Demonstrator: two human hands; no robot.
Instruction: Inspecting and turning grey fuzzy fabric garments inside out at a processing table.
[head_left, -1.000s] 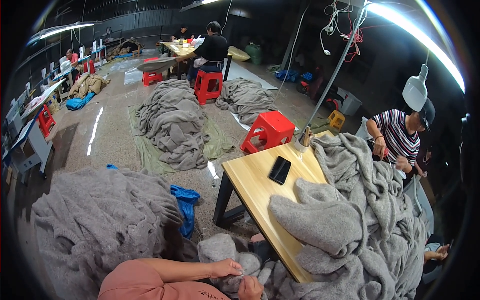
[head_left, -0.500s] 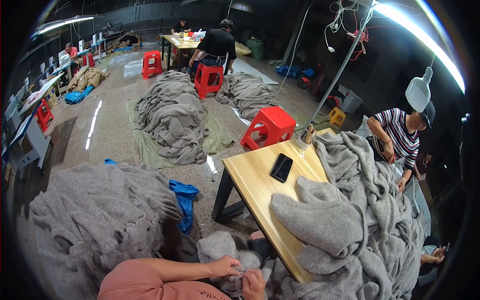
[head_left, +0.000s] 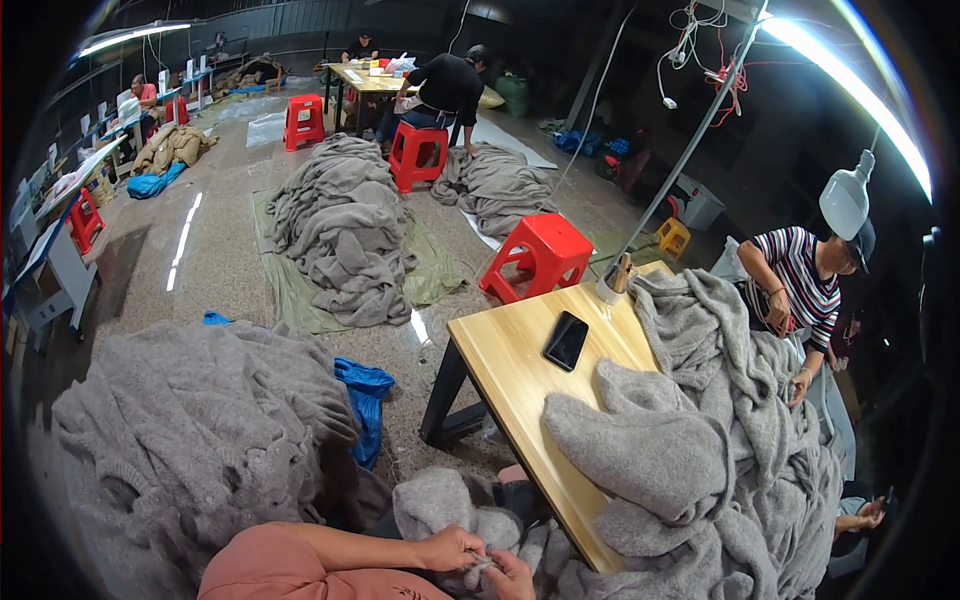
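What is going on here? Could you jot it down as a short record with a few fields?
Place: large dim workshop with a stone floor
Left hand: pinching a piece of grey knitwear in the lap
Right hand: close against the left, fingers on the same piece
Wooden table: bears a dark phone and a big heap of grey knitwear
Left of the lap: another grey pile, with blue cloth beside it
Floor: red stool, more grey piles
Others: a person in a striped shirt across the table
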